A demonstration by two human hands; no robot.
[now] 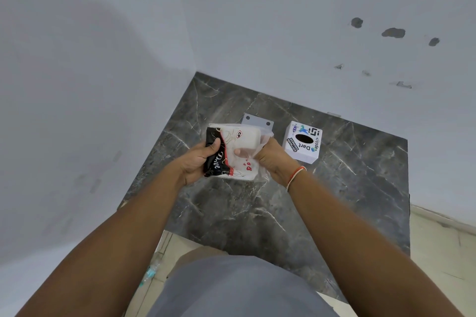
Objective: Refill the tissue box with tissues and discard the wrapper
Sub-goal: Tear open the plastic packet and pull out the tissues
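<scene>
Both hands hold a tissue pack [233, 153] up above the dark marble tabletop [347, 188], roughly over its middle. The left hand [198, 162] is curled round the pack's left end, thumb laid over the black printed part of the wrapper. The right hand [270, 159] grips the right end, its fingers closed on the loose clear plastic of the wrapper, through which a fingertip shows against the white stack of tissues inside. The wrapper is white with red hearts and a black band of lettering. Just to the right of the hands, on the tabletop near the wall, stands the white tissue box [303, 142], a cube covered in stickers with a dark oval slot in its top; it is apart from the pack and from both hands. Behind the pack lies a grey flat plate [257, 120] with two dark holes, partly hidden. A red-and-white thread bracelet [296, 175] circles the right wrist.
</scene>
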